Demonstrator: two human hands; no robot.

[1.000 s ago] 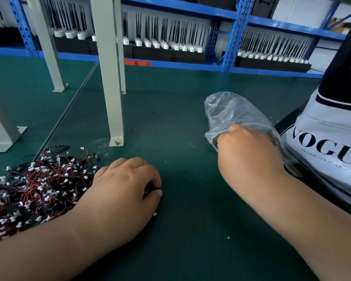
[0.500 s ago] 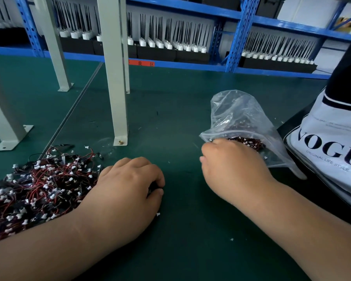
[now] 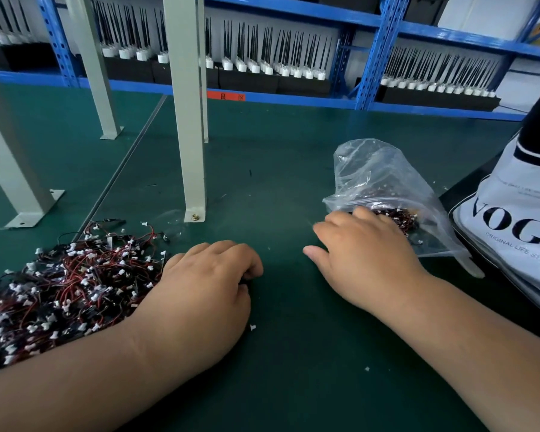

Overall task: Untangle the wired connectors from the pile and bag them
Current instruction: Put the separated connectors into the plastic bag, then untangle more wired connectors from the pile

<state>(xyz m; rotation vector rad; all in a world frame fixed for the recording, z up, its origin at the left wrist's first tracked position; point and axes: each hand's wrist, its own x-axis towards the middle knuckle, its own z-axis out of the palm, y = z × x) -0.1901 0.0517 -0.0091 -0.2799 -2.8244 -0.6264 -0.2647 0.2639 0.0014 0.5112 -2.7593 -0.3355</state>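
Note:
A tangled pile of wired connectors (image 3: 60, 285), red and black leads with small white plugs, lies on the green table mat at the left. My left hand (image 3: 206, 291) rests beside the pile's right edge, fingers curled shut on something dark; only a bit of it shows between thumb and fingers. A clear plastic bag (image 3: 384, 185) lies at the right with a dark bundle of connectors (image 3: 399, 218) inside its mouth. My right hand (image 3: 365, 257) is just outside the bag's opening, fingers spread, holding nothing.
A grey bench leg (image 3: 189, 120) is bolted to the mat behind my left hand, with two more legs at the far left. A white printed bag (image 3: 518, 232) lies at the right edge. Blue shelving (image 3: 378, 51) with rows of black antennas runs along the back.
My right hand has come out of the plastic bag and moved left toward the table's middle, fingers now spread. The bag has settled with connectors inside. My left hand has stayed put.

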